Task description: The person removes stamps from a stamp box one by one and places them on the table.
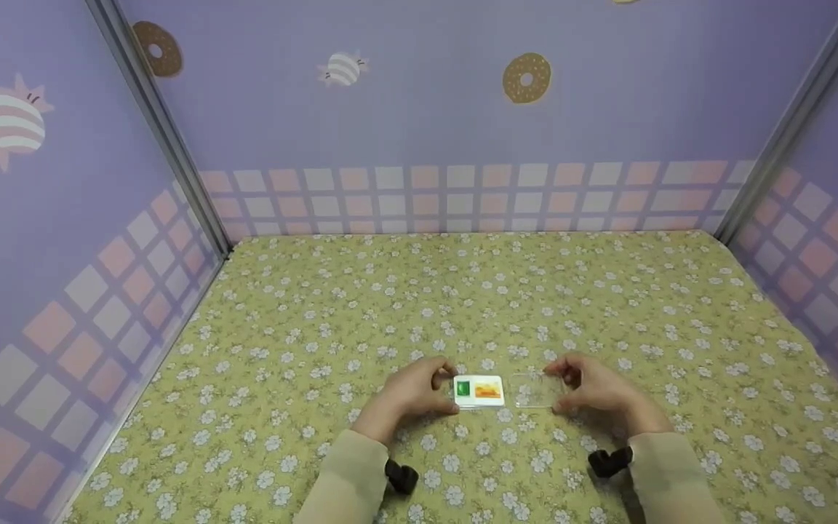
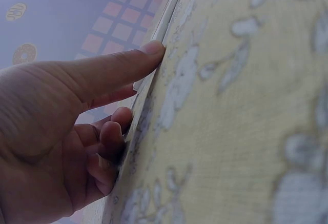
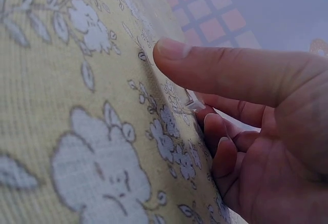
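A small white card (image 1: 479, 391) with a green picture and an orange one lies on the floral cloth in the head view, with a clear edge showing beneath it. My left hand (image 1: 419, 389) pinches its left end between thumb and fingers. To its right is a flat, clear plastic piece (image 1: 533, 391), a narrow gap apart from the card. Thumb and fingers of my right hand (image 1: 597, 393) hold that piece by its right end. A clear corner (image 3: 192, 101) shows behind the thumb in the right wrist view.
The yellow floral tablecloth (image 1: 463, 306) spreads under both hands. Purple walls with a pink and white checked band (image 1: 426, 193) stand behind and at both sides, joined by grey corner posts (image 1: 164, 124). Black wrist straps (image 1: 401, 477) sit on both sleeves.
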`<state>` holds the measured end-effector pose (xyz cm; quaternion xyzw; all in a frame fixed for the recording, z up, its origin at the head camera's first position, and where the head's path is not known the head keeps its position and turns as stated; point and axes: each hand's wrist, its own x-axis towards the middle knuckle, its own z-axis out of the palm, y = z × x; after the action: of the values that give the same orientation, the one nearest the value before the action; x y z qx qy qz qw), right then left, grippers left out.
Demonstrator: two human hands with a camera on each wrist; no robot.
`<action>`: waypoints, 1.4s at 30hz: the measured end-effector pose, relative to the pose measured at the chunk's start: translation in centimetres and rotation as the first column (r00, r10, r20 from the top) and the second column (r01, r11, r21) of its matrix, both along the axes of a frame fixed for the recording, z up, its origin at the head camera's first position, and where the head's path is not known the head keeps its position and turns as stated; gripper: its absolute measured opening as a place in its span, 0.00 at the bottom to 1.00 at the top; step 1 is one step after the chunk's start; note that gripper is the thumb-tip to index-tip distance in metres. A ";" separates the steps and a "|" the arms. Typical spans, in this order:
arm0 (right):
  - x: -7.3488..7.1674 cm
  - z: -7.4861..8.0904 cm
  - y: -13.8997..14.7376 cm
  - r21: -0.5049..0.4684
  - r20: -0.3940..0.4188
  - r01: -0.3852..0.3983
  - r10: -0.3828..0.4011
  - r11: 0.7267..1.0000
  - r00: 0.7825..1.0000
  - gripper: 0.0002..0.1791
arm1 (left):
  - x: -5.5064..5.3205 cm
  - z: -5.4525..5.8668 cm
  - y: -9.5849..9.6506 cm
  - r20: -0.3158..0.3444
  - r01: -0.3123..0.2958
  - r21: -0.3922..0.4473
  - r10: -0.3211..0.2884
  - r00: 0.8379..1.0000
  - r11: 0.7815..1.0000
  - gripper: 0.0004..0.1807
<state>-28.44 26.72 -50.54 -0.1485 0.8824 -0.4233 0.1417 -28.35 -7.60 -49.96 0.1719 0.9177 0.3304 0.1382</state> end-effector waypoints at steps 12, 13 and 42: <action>0.0 0.0 0.0 0.009 -0.011 -0.013 0.013 1.000 1.000 0.33 | 0.0 -0.1 0.0 0.000 0.004 -0.001 -0.004 1.000 1.000 0.29; 0.0 0.0 0.0 0.010 -0.012 -0.013 0.014 1.000 1.000 0.33 | -0.1 0.0 0.0 -0.005 0.007 -0.001 -0.007 1.000 1.000 0.29; -0.2 -0.2 0.5 -0.072 0.030 -0.009 0.011 0.997 0.999 0.30 | -0.1 0.1 0.0 -0.018 0.016 -0.010 -0.016 1.000 1.000 0.29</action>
<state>-28.65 27.22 -50.71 -0.1513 0.8637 -0.4561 0.1517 -28.43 -7.59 -49.89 0.1814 0.9191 0.3234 0.1334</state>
